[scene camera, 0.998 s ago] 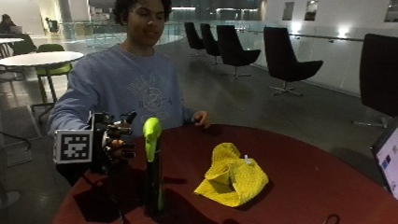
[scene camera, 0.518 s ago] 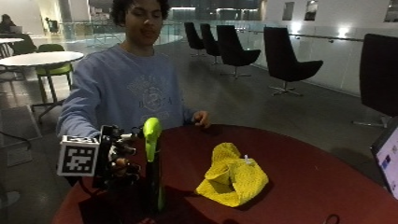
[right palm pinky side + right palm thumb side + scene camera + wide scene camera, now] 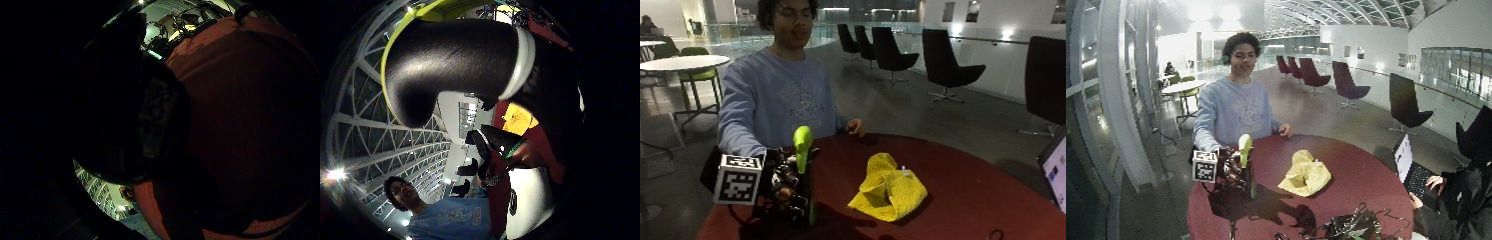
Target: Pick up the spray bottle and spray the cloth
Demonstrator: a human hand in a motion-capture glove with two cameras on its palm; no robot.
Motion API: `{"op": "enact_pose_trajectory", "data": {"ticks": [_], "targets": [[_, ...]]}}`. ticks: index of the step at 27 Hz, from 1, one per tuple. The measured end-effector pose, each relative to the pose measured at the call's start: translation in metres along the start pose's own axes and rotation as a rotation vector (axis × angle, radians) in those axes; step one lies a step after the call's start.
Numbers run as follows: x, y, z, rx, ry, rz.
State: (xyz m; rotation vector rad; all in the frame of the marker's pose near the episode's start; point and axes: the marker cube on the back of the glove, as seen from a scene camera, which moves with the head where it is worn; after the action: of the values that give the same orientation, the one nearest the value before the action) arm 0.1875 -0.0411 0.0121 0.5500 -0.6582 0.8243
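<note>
Outside view: grip point(image 3: 788, 187) wraps spray bottle point(image 3: 802, 165); cloth point(image 3: 887, 188) nearby.

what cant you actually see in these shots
- Whether the right hand grips the bottle: outside view, rig and darkness hide the fingers.
- Bottle base on the table: outside view, lost in shadow.
- Little finger palm view: a dark shape blocks almost all.
- Cloth: wet or dry, too small.
</note>
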Motion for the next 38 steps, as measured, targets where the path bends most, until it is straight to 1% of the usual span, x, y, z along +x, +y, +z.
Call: {"op": "enact_pose_trajectory", "data": {"ticks": [8, 15, 26, 34, 36, 38], "targets": [[0.002, -0.01, 0.016, 0.108, 0.024, 0.003], [0.001, -0.014, 0.016, 0.141, 0.016, -0.035], [0.002, -0.017, 0.014, 0.111, 0.015, -0.06], [-0.009, -0.012, 0.008, -0.01, 0.018, -0.104], [-0.02, -0.01, 0.008, -0.084, -0.002, -0.105], [-0.033, -0.007, 0.011, -0.2, -0.014, -0.091]]}}
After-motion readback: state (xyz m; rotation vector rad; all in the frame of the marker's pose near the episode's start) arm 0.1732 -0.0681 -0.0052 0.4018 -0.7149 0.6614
